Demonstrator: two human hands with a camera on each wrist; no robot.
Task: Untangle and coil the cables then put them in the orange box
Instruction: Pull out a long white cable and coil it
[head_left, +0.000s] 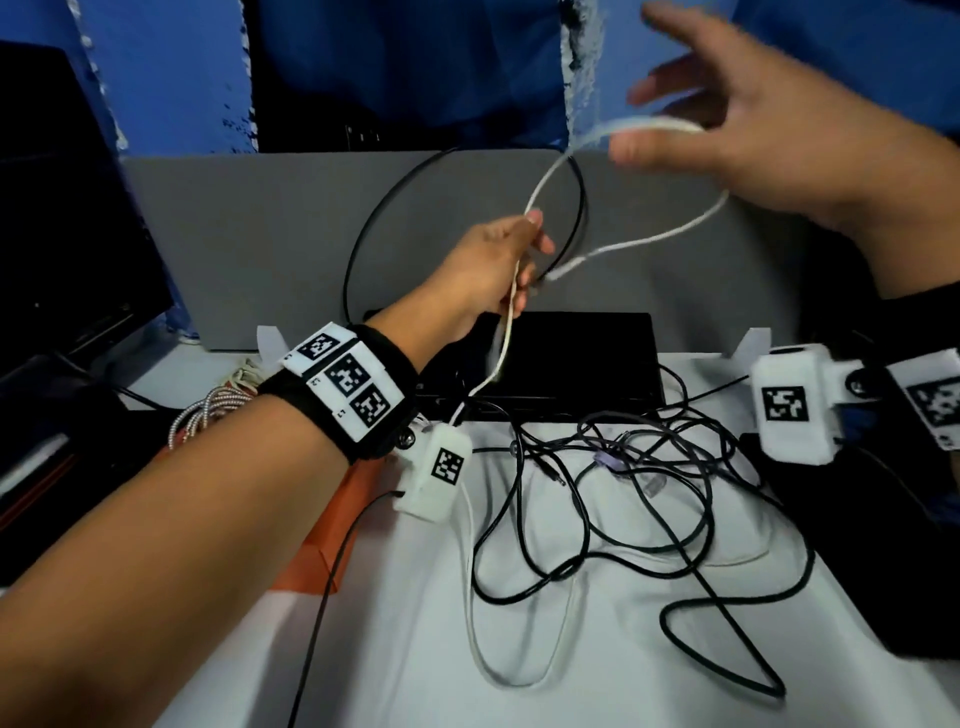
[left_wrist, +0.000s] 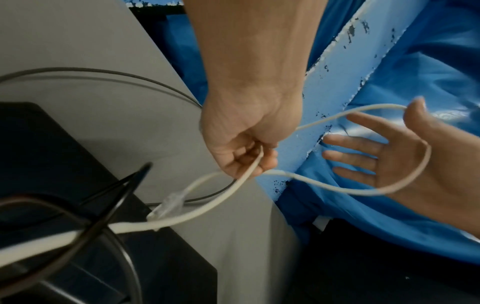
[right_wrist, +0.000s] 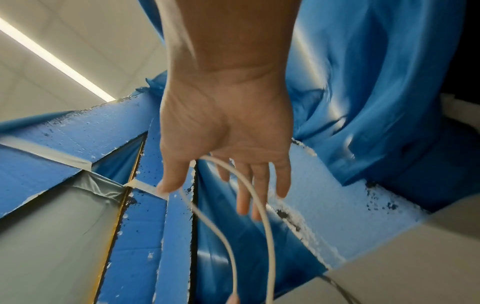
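My left hand (head_left: 511, 260) is raised above the table and pinches a white cable (head_left: 644, 240) in curled fingers (left_wrist: 244, 162). From there the white cable (left_wrist: 337, 188) loops out and around my right hand (head_left: 737, 135). The right hand (right_wrist: 228, 164) is spread, fingers straight, with the white cable (right_wrist: 267, 226) draped over the palm (left_wrist: 426, 164). The cable's clear plug (left_wrist: 168, 205) hangs below my left hand. A tangle of black cables (head_left: 623, 499) lies on the white table (head_left: 571, 649). The orange box (head_left: 332, 540) sits at the left, mostly hidden under my left forearm.
A braided silver cable (head_left: 208, 415) lies coiled in the orange box. A flat black device (head_left: 561, 358) sits at the table's back against a grey partition (head_left: 249, 234). A black monitor (head_left: 62, 208) stands at the left. Blue sheeting (head_left: 415, 67) hangs behind.
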